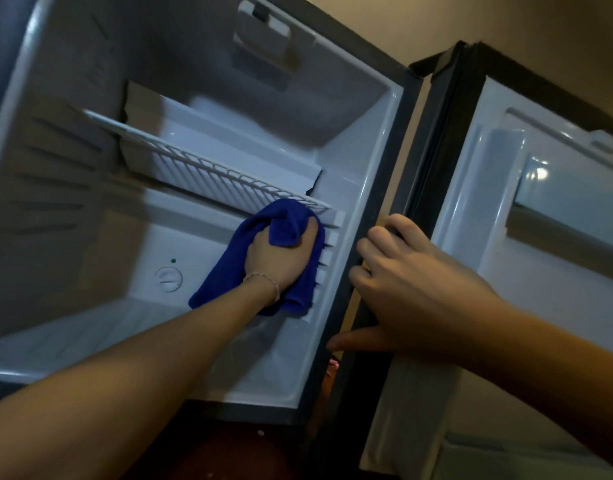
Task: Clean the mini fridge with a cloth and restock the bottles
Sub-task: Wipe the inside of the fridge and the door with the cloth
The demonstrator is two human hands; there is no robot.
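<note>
**Blue cloth against the fridge's inner wall**

The small white-lined mini fridge (201,140) stands open, its white-lined door (540,209) swung out to the right. A white wire shelf (208,168) crosses the cavity, and a round white thermostat dial (169,278) sits on the back wall below it. The right hand (412,289) grips the dark front edge of the fridge's right wall, fingers curled over it. The left hand (281,258) clutches a bunched deep-blue cloth (284,223) and presses it against the ribbed right inner wall, just under the shelf's end.
</note>
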